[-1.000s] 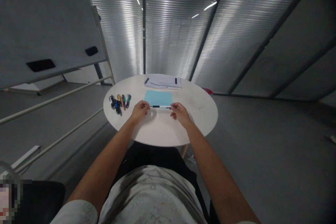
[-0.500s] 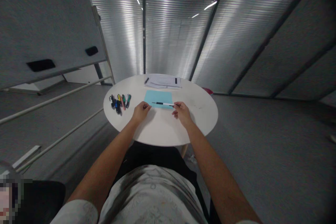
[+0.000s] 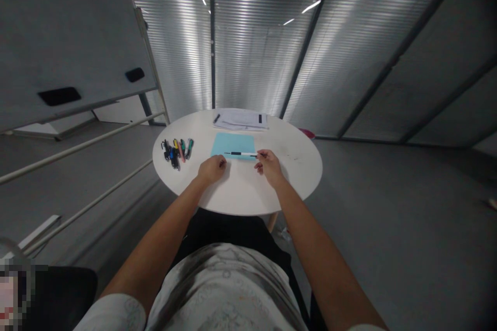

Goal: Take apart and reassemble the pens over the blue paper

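My right hand pinches the right end of a white and black pen, held level with its thin dark tip pointing left. Beneath the pen lies a light blue sheet on the white round table. My left hand is curled closed by the sheet's lower left corner, just short of the pen tip. Whatever its fingers hold, if anything, is hidden. Left of that hand, several pens and markers in black, blue, yellow, pink and green lie in a loose group.
A stack of papers lies at the table's far edge. To the left stands a whiteboard frame with pale rails. Glass panels with blinds rise behind the table. Part of another person shows at the lower left.
My left hand has rolled inward and its fingers have curled from an extended pinch into a closer fist. My right hand and the pen stay almost where they were.
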A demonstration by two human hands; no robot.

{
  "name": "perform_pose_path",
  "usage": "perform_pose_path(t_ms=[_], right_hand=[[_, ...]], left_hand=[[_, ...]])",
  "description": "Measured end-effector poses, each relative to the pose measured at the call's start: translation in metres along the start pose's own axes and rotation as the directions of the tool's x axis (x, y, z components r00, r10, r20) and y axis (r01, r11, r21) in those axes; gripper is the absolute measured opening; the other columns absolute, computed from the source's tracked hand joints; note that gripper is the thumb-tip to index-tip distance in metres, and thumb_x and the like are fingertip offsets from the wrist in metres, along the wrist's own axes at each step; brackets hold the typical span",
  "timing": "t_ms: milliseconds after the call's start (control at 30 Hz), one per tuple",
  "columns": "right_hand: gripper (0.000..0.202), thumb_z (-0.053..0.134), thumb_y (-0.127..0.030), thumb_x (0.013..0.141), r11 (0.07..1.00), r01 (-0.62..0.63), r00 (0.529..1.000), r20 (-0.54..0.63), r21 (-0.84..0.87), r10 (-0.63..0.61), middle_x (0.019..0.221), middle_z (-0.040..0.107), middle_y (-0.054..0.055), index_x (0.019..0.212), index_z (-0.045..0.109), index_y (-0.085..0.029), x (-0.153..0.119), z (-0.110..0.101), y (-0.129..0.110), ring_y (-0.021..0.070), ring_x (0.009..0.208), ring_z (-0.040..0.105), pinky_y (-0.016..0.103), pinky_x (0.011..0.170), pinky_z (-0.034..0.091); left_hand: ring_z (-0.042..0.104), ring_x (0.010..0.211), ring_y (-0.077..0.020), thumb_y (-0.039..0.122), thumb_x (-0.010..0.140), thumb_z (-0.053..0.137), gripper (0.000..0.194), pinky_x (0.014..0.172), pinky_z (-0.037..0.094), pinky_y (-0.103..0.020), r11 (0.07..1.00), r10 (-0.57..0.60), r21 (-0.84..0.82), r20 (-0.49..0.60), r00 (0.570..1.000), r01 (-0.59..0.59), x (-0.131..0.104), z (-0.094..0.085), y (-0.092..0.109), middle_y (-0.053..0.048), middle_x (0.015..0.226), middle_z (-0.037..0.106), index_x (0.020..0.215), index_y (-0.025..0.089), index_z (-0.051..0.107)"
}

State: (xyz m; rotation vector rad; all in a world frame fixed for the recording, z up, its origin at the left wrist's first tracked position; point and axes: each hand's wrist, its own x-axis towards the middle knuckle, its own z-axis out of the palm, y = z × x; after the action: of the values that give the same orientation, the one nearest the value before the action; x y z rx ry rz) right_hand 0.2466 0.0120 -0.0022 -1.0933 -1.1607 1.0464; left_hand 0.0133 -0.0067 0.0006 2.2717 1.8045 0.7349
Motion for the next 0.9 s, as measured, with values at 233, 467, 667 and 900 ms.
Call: perform_pose_path(t_ms=[233,467,667,900], right_hand=[[0.030,0.064,-0.039,0.073,1.000,-0.001,1.000,-0.005,-0.008,0.001,0.077,0.059,-0.004,0.095,0.052,-0.022,0.000,0.000,0.000,0.0079,0.044,0.055,0.017,0.033,0.035],[0.031,0.065,-0.041,0.073,1.000,-0.011,1.000,0.008,-0.021,0.012,0.078,0.059,-0.004,0.095,0.052,-0.022,0.000,0.000,-0.001,0.0075,0.044,0.055,0.017,0.034,0.034],[0.031,0.064,-0.041,0.071,0.999,-0.002,1.000,0.012,-0.039,0.002,0.077,0.058,-0.004,0.094,0.053,-0.022,-0.001,-0.001,-0.002,0.0076,0.044,0.055,0.018,0.034,0.034],[0.034,0.067,-0.041,0.069,0.999,0.008,0.996,0.088,-0.035,-0.005,0.078,0.059,-0.004,0.094,0.055,-0.022,-0.003,-0.002,-0.004,0.0077,0.045,0.056,0.017,0.034,0.034]], left_hand=[[0.065,0.087,-0.0210,0.027,0.086,0.049,0.022,0.072,0.045,-0.028,0.999,0.000,0.037,0.028,1.000,-0.001,-0.001,-0.001,0.001,-0.004,0.095,0.072,0.099,0.025,0.067],[0.064,0.079,-0.0196,0.031,0.087,0.050,0.019,0.067,0.043,-0.028,0.999,-0.028,-0.024,0.022,0.999,0.029,-0.002,-0.004,0.003,-0.002,0.088,0.071,0.098,0.027,0.065],[0.062,0.080,-0.0178,0.028,0.090,0.048,0.031,0.074,0.047,-0.029,0.984,-0.088,-0.170,-0.168,0.982,0.059,-0.003,-0.005,-0.001,-0.003,0.087,0.065,0.119,0.024,0.055],[0.055,0.107,-0.0238,0.023,0.085,0.056,0.041,0.095,0.046,-0.039,0.982,0.102,-0.119,-0.311,0.945,-0.145,0.000,0.003,-0.007,-0.011,0.119,0.054,0.127,0.022,0.058]])
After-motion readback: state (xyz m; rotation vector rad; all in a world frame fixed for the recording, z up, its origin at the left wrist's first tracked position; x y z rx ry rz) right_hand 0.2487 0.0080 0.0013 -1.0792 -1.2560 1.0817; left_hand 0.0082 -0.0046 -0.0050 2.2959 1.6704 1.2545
